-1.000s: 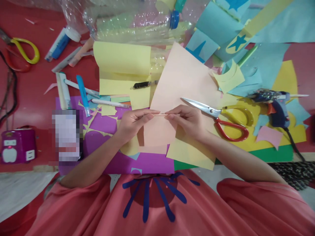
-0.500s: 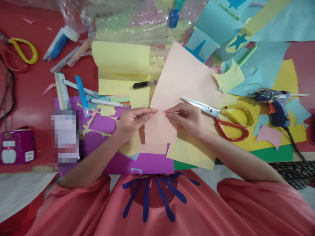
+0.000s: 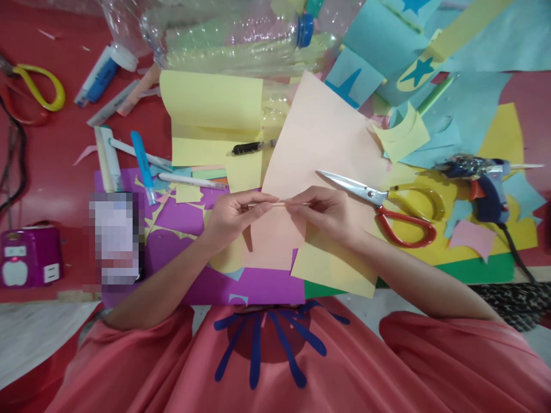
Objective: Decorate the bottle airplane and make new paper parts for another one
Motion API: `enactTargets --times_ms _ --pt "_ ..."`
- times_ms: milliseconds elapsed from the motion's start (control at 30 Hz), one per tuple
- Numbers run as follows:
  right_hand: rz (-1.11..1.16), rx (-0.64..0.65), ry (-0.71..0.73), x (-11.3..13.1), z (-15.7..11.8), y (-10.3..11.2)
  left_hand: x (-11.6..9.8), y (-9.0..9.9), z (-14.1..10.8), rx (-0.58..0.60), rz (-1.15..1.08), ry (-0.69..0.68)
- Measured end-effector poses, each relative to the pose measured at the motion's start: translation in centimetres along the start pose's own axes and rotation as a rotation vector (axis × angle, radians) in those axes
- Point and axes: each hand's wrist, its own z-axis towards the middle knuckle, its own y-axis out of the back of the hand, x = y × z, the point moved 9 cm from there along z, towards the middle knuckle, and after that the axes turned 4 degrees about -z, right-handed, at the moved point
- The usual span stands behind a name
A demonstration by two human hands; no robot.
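Note:
My left hand (image 3: 230, 217) and my right hand (image 3: 328, 212) face each other, thumbs and forefingers pinched. Between them they hold a piece of peach paper (image 3: 279, 205), seen as a thin, level edge running between the fingertips. Whether that edge is folded or rolled I cannot tell. Behind the hands lies a large peach sheet (image 3: 321, 129). Scissors (image 3: 374, 196) with one red and one yellow handle loop rest on it, just beyond my right hand, blades pointing left. Purple paper (image 3: 267, 285) lies below the hands.
At left are a phone (image 3: 116, 238), a purple plug adapter (image 3: 32, 255), several markers (image 3: 142, 166) and other scissors (image 3: 41, 89). A glue gun (image 3: 486, 183) lies at right. Clear plastic bottles (image 3: 228, 40) and blue paper pieces (image 3: 383, 40) occupy the back. A black pen (image 3: 247, 148) rests on yellow paper.
Both hands have come slightly lower and closer together, still pinching the peach paper. Its lower edge, seen below the hands before, no longer shows distinctly. The scissors have stayed in place.

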Motion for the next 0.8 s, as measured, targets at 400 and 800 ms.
enactTargets --times_ms 400,800 --pt "0.051 0.042 -0.057 -0.48 0.28 -0.35 -0.54 0.01 -0.36 -0.039 0.007 -0.027" --pt "-0.012 0.008 -0.036 -0.24 0.35 0.08 0.09 -0.14 -0.27 -0.031 -0.074 -0.012"
